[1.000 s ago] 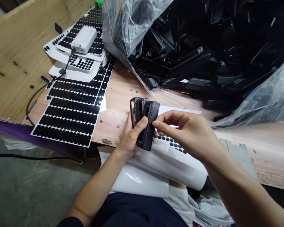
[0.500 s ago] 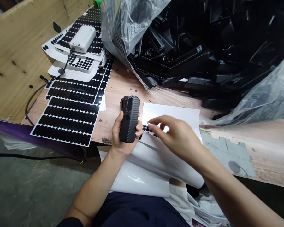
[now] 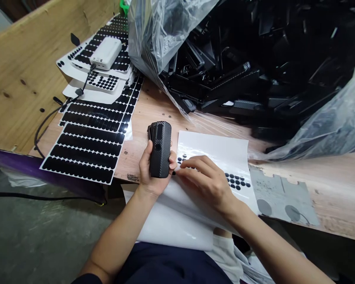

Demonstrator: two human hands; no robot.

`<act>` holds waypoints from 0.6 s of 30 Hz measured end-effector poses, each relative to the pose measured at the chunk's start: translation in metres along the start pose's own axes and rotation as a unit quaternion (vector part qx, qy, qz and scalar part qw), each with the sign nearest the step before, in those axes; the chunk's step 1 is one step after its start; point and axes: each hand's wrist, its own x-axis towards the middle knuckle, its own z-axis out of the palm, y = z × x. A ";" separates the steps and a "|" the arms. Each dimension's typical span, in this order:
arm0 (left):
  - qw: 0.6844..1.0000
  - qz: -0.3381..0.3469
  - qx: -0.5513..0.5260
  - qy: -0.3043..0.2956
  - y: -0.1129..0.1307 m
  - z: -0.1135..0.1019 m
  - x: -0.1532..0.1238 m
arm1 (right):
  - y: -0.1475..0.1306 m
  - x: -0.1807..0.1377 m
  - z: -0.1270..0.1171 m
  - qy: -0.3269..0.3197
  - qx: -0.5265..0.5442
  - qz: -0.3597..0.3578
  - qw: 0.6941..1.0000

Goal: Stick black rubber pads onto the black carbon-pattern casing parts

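Observation:
My left hand (image 3: 156,169) is wrapped round a black case with a carbon-fibre pattern (image 3: 160,152), held upright above the table edge. On the case's face are a dark rectangular window and a small round spot. My right hand (image 3: 205,177) is beside it, thumb and forefinger pinched together close to the left fingers. Whatever the pinch holds is too small to make out. A small dark piece (image 3: 174,172) shows between the two hands. Beneath the right hand lies a white sheet of round black stickers (image 3: 219,144), partly covered by that hand.
A large clear plastic bag (image 3: 154,43) full of black cases stands at the back. Sheets of black stickers (image 3: 85,148) are stacked at left, with a white power bank (image 3: 106,53) and its cable (image 3: 44,124) on them. A grey patch (image 3: 284,193) lies at right.
My right hand has moved from the sticker sheet's dots down and left, to beside my left hand. More dots show on the sheet's right. My left hand still holds the case.

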 end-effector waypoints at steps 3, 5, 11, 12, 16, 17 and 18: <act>0.998 0.014 0.046 -0.034 -0.005 -0.003 -0.001 | -0.005 0.002 -0.017 0.059 0.117 0.098 0.987; 0.992 0.016 0.097 -0.075 -0.008 -0.004 -0.002 | -0.008 0.009 -0.035 0.117 0.210 0.245 0.939; 0.971 -0.045 0.202 -0.121 -0.010 -0.004 -0.001 | -0.008 0.039 -0.070 0.114 0.359 0.417 0.827; 0.971 -0.050 0.200 -0.122 -0.010 -0.004 -0.001 | -0.008 0.042 -0.070 0.100 0.358 0.413 0.831; 0.973 -0.059 0.185 -0.127 -0.008 -0.004 0.001 | -0.009 0.047 -0.059 0.076 0.359 0.397 0.841; 0.973 -0.061 0.185 -0.125 -0.008 -0.004 0.001 | -0.010 0.047 -0.056 0.078 0.362 0.395 0.841; 0.973 -0.063 0.185 -0.123 -0.007 -0.003 0.001 | -0.010 0.047 -0.054 0.078 0.366 0.394 0.840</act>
